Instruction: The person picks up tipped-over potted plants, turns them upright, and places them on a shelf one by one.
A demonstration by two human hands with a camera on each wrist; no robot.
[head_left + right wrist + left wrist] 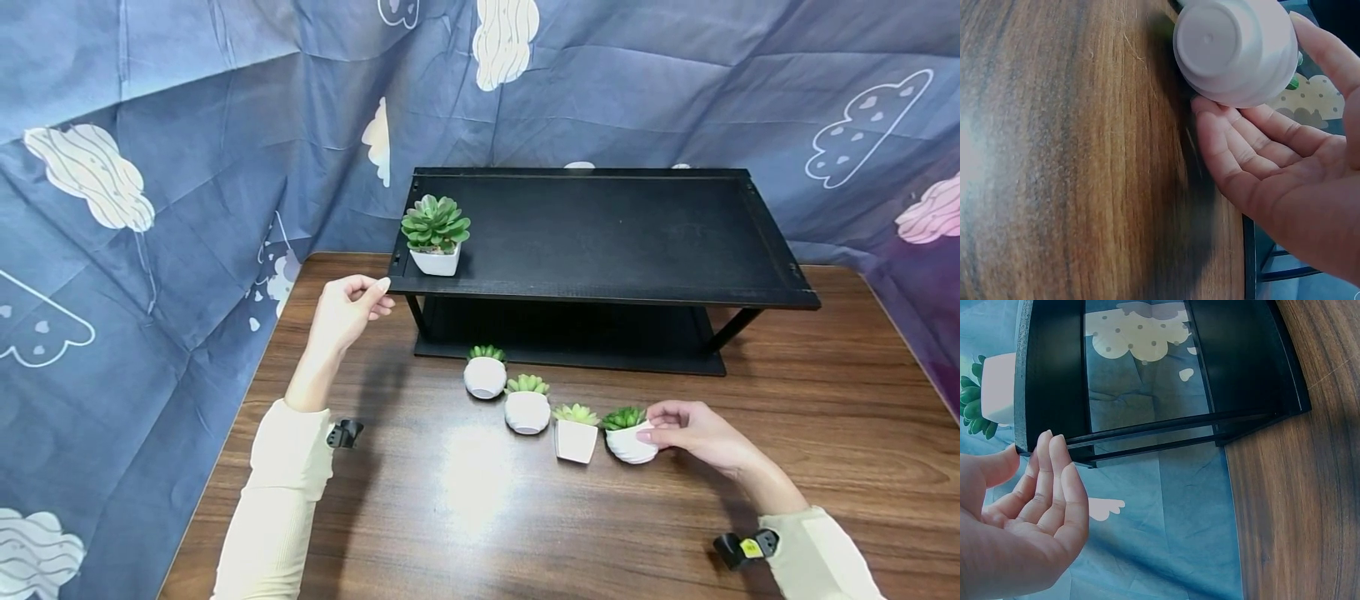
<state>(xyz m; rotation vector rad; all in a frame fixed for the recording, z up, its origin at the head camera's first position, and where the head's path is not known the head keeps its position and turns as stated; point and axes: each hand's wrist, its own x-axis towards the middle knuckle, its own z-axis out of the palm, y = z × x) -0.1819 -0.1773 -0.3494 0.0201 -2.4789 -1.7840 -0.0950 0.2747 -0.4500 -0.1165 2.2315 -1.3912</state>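
My right hand (pixel 697 435) grips a potted succulent (pixel 632 446) by the side of its round white ribbed pot, thumb on one side and fingers on the other. In the right wrist view the flat underside of the pot (pixel 1210 39) shows, tipped up off the table. With the thumb above and fingertips below, my left hand (pixel 347 310) pinches the front left corner of a black two-tier shelf (pixel 615 233). Near that corner, a larger succulent in a square white pot (pixel 437 260) stands on the top tier.
Left of the held plant, a square-potted succulent (pixel 576 439) and two round-potted ones (pixel 527 412) (pixel 485 377) form a slanting row on the wooden table (pixel 390 517). A blue cloud-patterned cloth (pixel 645 92) hangs behind the shelf and along the left side.
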